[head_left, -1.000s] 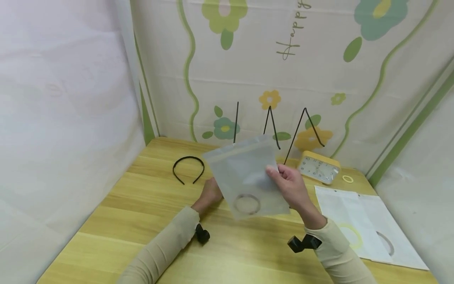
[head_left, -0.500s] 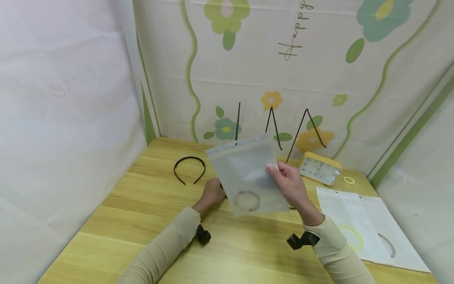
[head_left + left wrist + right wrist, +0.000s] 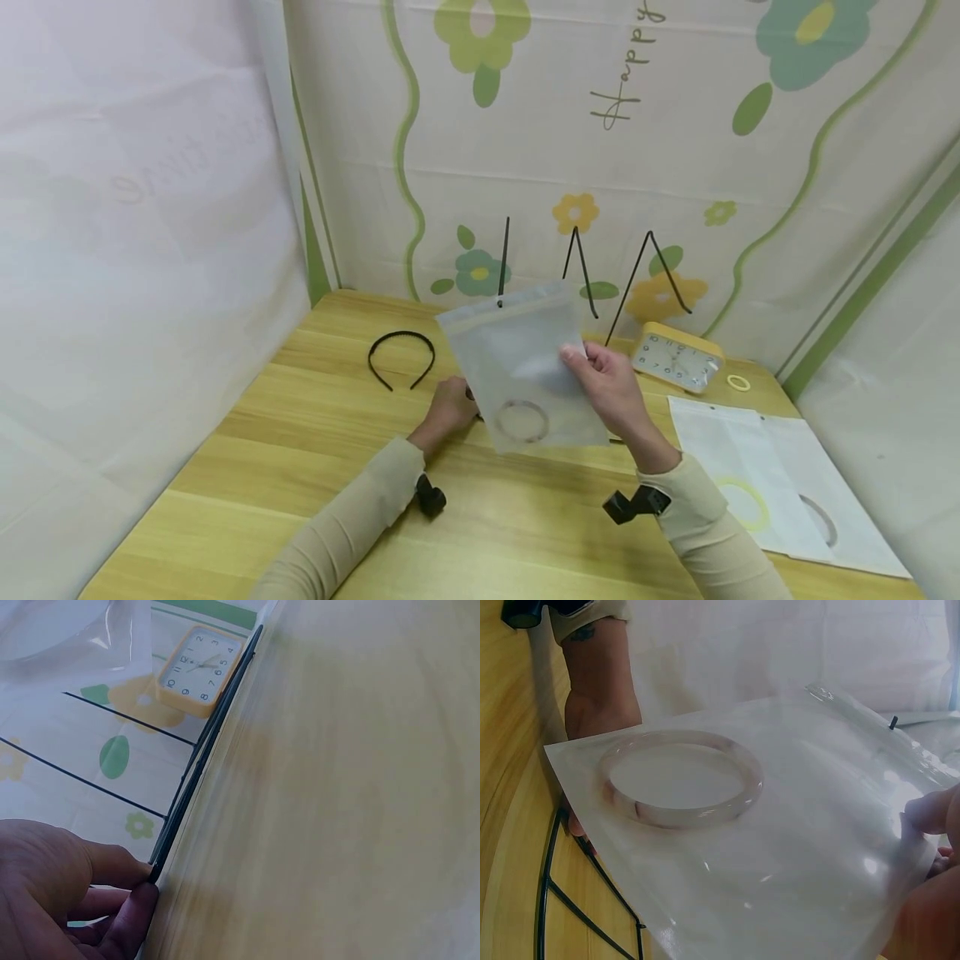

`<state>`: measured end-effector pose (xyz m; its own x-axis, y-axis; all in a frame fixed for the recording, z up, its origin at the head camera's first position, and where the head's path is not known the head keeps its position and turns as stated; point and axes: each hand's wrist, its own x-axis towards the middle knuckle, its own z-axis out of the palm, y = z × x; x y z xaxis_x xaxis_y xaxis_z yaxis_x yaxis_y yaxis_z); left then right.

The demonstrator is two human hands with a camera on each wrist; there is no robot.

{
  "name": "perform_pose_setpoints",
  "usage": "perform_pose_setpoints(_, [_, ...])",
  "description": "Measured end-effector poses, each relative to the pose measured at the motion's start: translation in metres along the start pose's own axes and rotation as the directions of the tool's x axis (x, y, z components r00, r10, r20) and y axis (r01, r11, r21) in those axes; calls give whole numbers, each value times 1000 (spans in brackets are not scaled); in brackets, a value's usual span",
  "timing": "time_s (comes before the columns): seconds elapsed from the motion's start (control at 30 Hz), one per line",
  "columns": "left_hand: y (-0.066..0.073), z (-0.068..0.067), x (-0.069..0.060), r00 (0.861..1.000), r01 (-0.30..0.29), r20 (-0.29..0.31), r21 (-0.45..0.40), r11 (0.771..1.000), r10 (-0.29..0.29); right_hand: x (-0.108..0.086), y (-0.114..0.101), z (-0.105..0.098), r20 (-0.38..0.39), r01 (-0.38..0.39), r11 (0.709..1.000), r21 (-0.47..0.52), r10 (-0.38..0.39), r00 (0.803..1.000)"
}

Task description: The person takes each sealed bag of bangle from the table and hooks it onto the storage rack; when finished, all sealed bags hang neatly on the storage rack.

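Observation:
My right hand point(image 3: 611, 387) pinches the side of a clear zip bag point(image 3: 517, 358) between thumb and fingers. A pale, brown-streaked bangle point(image 3: 690, 818) lies in the bag's lower part. Behind the bag stands a black wire rack point(image 3: 180, 806) with upward-angled rods. At the bag's top edge, the dark tip of a rod point(image 3: 893, 722) shows at the punched hole. My left hand point(image 3: 450, 404) grips the rack's base wire, clearest in the left wrist view. The bag hides much of the rack in the head view.
A black headband point(image 3: 401, 335) lies on the wooden table point(image 3: 247, 483) at left. Right of the rack are a yellow clock point(image 3: 678, 358) and a small yellow ring point(image 3: 738, 376). Two more bags point(image 3: 727, 433) with bangles lie at the right edge. Fabric walls enclose the table.
The right hand and bag have shifted very slightly, with the bag's lower edge a little higher. The rod tip now shows dark at the hole. My left hand keeps its grip; the view has shifted slightly.

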<state>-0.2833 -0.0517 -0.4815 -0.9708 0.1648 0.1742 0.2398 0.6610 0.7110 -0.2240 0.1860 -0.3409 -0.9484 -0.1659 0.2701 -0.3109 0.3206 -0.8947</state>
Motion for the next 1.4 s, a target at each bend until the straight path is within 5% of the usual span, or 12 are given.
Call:
perform_pose_setpoints(0.2, [1,1,0,998,53,16,-30,998,-53,4,4,1,-14,-17,1000,10,18,1000])
perform_pose_setpoints(0.73, [0,1,1,1000,-27,2,-60,998,27,19,18,5,-98,29,999,18,-27,995])
perform_pose_setpoints(1.4, [-1,2,1,999,39,31,-87,995,-36,38,24,13,-106,6,999,31,-3,994])
